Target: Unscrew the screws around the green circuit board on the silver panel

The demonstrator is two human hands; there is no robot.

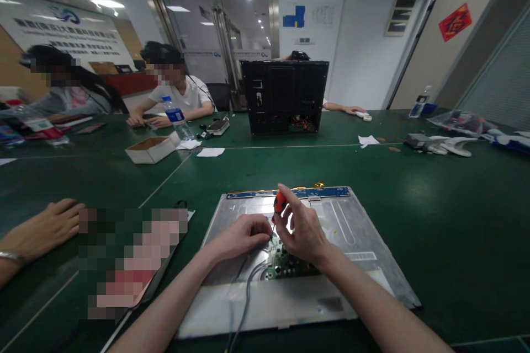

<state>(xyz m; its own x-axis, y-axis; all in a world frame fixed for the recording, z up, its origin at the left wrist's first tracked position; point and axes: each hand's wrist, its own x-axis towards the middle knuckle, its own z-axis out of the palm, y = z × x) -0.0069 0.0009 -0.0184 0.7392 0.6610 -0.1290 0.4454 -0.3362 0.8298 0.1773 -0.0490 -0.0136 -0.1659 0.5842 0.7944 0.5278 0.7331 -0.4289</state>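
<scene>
Both bare forearms rise from the lower edge and converge. The left forearm (174, 292) slants up and rightward, its wrist (213, 251) nearly straight; the left hand (244, 234) shows its back, fingers curled inward and thumb pointing right, though whether the fingertips meet is hard to tell. The right forearm (375, 300) slants up and leftward; the right hand (305, 234) has its index finger (290, 196) raised, thumb bent below in a grip. The hands sit near each other.
</scene>
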